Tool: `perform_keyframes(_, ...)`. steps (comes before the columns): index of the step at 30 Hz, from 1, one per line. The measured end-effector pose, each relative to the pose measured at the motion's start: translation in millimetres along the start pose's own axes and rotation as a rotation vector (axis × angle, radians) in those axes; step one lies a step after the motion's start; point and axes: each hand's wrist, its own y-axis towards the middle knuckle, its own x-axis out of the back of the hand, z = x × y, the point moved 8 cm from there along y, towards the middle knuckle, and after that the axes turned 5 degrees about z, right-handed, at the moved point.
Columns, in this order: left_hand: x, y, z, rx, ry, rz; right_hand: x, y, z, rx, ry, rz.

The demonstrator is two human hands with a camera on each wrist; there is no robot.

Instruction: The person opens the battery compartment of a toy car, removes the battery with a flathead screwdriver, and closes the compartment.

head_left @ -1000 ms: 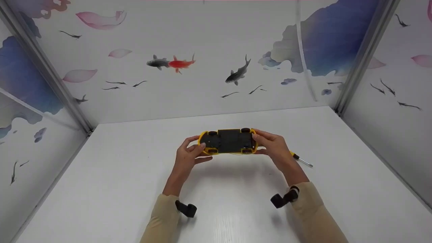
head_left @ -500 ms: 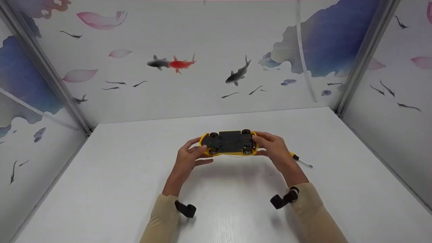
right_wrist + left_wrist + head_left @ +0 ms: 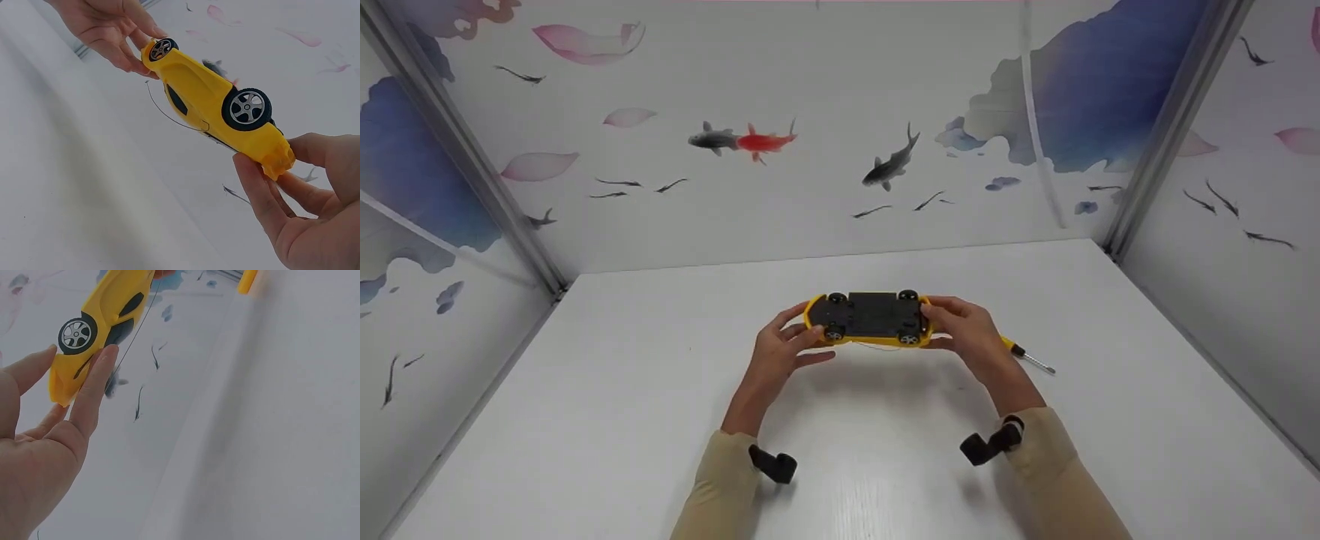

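Note:
A yellow toy car (image 3: 877, 315) is held up off the table, upside down, its black underside and wheels facing the head camera. At its left end my left hand (image 3: 780, 349) grips it between thumb and fingers. My right hand (image 3: 971, 337) pinches the other end, the thumb on the underside. The right wrist view shows the yellow car body (image 3: 197, 95) side-on, with a thin wire (image 3: 169, 116) hanging from it. In the left wrist view, fingers (image 3: 93, 394) lie against the yellow body beside a silver-spoked wheel (image 3: 76, 334).
On the white table (image 3: 607, 420), a screwdriver (image 3: 1031, 358) with a yellow and black handle lies just right of my right hand, its handle partly hidden. White panels (image 3: 810, 210) painted with fish and petals stand at the back and both sides.
The car has tilted a little, so the near wheels show more of their silver hubs, and it has dropped slightly. Both hands keep their hold on it.

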Motion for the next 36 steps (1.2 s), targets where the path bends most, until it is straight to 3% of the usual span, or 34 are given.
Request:
perform_keyframes(8, 7.6, -0.8, 1.1, -0.003, -0.037, -0.111, -4.3, -1.4, 0.7, 0.003, -0.022, 0.045)
perform_keyframes(16, 11.3, -0.4, 1.7, -0.036, -0.006, -0.209, -10.0, -2.6, 1.1, -0.012, -0.036, 0.090)
perform_keyframes(20, 6.3, -1.1, 0.7, -0.051, 0.020, -0.186, -12.1, -4.6, 2.1, 0.000, -0.039, 0.113)
perform_keyframes(30, -15.9, 0.8, 9.1, 0.007, 0.105, -0.030, -23.9, -8.5, 3.1, 0.002, -0.078, 0.163)
perform_keyframes(36, -16.8, 2.1, 11.0, 0.031, 0.102, -0.047, -32.2, -12.3, 5.6, 0.024, -0.071, 0.210)
